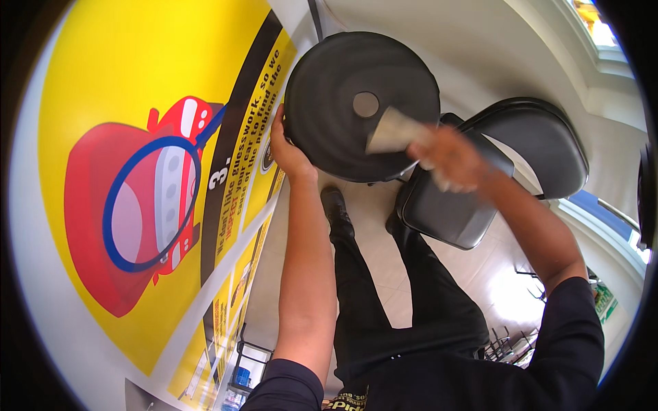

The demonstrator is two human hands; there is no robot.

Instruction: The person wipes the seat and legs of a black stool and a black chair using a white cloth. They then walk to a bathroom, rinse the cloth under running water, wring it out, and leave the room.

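A round black top [322, 103] with a small grey disc at its centre fills the upper middle; what it stands on is mostly hidden. My left hand [293, 156] is against its left rim, thumb and fingers closed along the edge. Over the right half of the top, my right hand [452, 161] is closed round a pale beige, fan-shaped thing [392, 131]. Motion smears that hand and what it holds, so I cannot tell whether this is a cloth or a wide brush. Its broad end lies over the black surface, just right of the grey disc.
Close on my left rises a wall with a large yellow poster [147, 61]. A black padded chair [449, 209] stands right of the round top, its backrest [548, 133] near the pale wall. My shoe [336, 209] is on the tiled floor [384, 257] below. Metal racks [510, 346] show behind my right side.
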